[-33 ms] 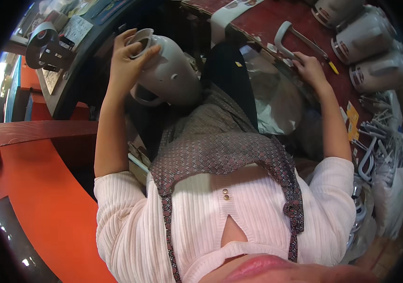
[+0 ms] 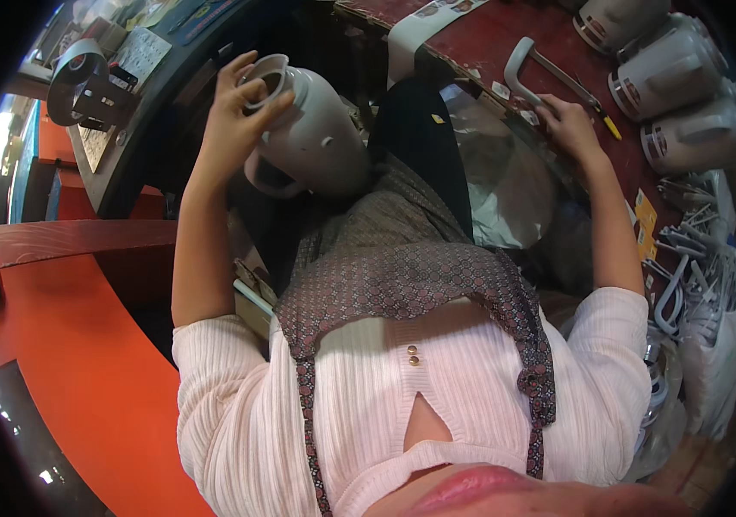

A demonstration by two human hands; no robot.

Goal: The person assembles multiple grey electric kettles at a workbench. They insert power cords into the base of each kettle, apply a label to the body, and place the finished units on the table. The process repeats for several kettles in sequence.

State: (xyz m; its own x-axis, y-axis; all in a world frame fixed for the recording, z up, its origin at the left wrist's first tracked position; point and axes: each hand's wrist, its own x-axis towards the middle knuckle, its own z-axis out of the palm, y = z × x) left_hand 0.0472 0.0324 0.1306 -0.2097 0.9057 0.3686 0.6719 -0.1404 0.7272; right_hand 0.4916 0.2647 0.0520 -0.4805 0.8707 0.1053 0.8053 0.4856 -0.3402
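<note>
A pale grey jug (image 2: 321, 133) lies tilted across my lap, its mouth toward the far left. My left hand (image 2: 243, 108) grips it at the mouth, with the thumb over the rim and fingers about the collar. The jug's own handle loop (image 2: 271, 177) hangs on its near left side, and a small knob stands out on its body. At the edge of the red table, my right hand (image 2: 568, 125) closes on one end of a loose grey curved handle (image 2: 517, 73). Beside that handle lies a long thin tool (image 2: 614, 127) with a yellow end.
Several finished-looking grey jugs (image 2: 665, 77) stand at the far right of the red table (image 2: 489, 39). Small metal and plastic parts (image 2: 708, 289) fill a white bag at the right. A tape dispenser (image 2: 84, 86) sits on the dark bench at left, beyond an orange surface (image 2: 92, 370).
The jug and my left hand have shifted very slightly to the right. My right hand stays at the table edge with the curved handle.
</note>
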